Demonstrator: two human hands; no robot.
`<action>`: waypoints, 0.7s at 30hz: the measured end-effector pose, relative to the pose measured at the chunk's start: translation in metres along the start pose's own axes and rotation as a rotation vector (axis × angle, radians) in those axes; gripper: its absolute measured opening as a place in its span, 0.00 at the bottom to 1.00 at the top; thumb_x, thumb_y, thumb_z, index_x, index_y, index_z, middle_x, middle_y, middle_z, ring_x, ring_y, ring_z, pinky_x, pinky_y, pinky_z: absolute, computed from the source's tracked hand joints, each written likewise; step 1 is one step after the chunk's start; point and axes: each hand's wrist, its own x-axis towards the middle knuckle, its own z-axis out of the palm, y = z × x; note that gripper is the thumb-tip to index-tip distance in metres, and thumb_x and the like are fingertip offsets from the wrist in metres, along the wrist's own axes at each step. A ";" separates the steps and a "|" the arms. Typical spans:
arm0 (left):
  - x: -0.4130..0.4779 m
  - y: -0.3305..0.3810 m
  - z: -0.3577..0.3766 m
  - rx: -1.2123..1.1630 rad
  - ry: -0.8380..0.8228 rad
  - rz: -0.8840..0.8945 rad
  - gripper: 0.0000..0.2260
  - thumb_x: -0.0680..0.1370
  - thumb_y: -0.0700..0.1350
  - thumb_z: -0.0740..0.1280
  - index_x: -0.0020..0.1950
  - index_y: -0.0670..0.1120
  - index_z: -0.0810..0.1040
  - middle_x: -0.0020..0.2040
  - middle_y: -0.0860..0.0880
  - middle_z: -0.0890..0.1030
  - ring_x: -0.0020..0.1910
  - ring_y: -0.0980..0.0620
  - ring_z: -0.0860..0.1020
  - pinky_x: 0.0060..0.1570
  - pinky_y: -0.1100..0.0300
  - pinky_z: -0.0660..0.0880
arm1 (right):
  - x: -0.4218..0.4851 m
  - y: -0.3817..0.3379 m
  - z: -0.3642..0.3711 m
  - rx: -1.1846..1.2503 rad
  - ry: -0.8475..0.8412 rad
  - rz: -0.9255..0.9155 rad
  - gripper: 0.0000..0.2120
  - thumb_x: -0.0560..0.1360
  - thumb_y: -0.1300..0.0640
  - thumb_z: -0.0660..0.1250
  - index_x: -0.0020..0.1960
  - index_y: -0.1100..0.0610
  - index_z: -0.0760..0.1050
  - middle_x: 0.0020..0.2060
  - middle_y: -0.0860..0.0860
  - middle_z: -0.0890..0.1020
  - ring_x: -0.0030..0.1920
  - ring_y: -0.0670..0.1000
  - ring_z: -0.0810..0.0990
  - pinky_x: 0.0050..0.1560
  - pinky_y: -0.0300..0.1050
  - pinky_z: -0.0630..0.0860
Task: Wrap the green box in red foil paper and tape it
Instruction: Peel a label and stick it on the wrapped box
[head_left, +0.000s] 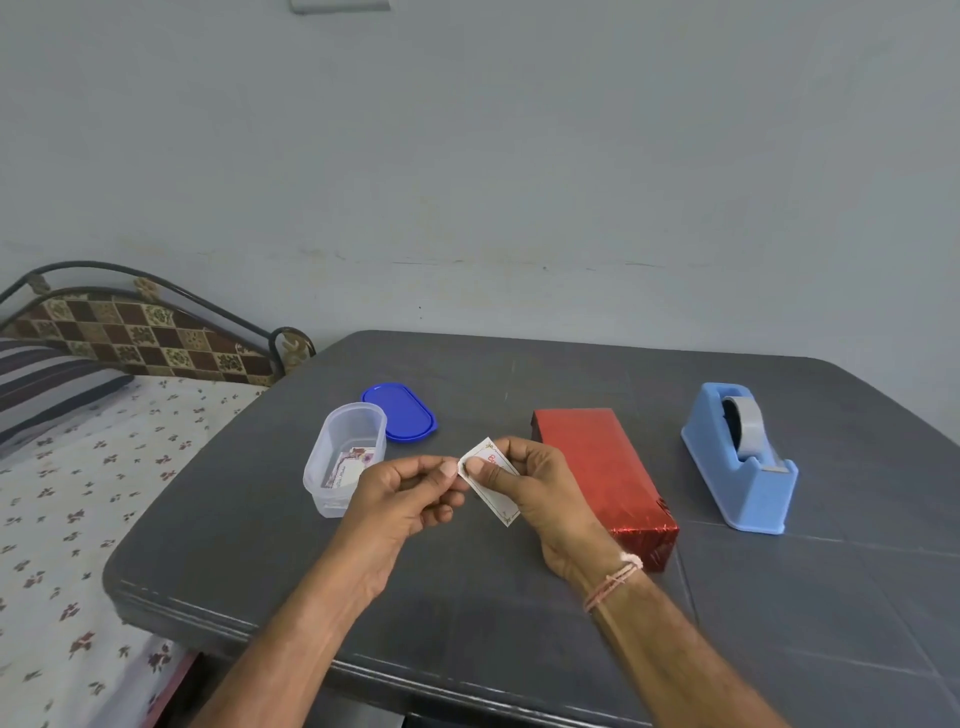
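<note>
The box (597, 467) lies on the grey table (467, 597), fully covered in red foil paper, its long side running away from me. Just left of it, above the table, both hands hold a small white gift tag (496, 496) with red print. My right hand (540, 488) grips the tag with thumb on its face. My left hand (410, 493) pinches the tag's upper left corner between thumb and forefinger. The light blue tape dispenser (737, 462) with a roll of tape stands to the right of the box.
A clear plastic tub (343, 457) holding more tags stands left of my hands, its blue lid (400, 413) lying behind it. A bed with a flowered sheet (78, 493) borders the table's left side. A wall rises behind the table.
</note>
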 end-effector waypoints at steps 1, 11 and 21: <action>-0.001 0.000 0.000 -0.007 0.000 -0.008 0.07 0.79 0.40 0.71 0.53 0.39 0.85 0.46 0.41 0.87 0.41 0.52 0.83 0.43 0.62 0.82 | -0.001 0.001 0.001 0.001 -0.002 0.008 0.10 0.75 0.59 0.76 0.51 0.66 0.82 0.41 0.56 0.86 0.39 0.49 0.81 0.39 0.36 0.76; -0.002 0.000 -0.003 0.344 0.036 0.150 0.04 0.78 0.38 0.72 0.46 0.43 0.86 0.41 0.45 0.87 0.38 0.51 0.84 0.40 0.58 0.80 | -0.004 0.004 0.002 -0.086 0.017 0.028 0.09 0.76 0.58 0.76 0.48 0.64 0.84 0.38 0.55 0.85 0.37 0.49 0.78 0.37 0.36 0.73; -0.001 -0.006 -0.006 0.725 0.098 0.347 0.09 0.76 0.41 0.70 0.36 0.49 0.80 0.27 0.55 0.75 0.28 0.58 0.70 0.30 0.68 0.67 | 0.000 0.000 0.008 -0.360 0.038 -0.009 0.05 0.75 0.54 0.77 0.43 0.56 0.87 0.36 0.50 0.87 0.34 0.44 0.81 0.37 0.40 0.75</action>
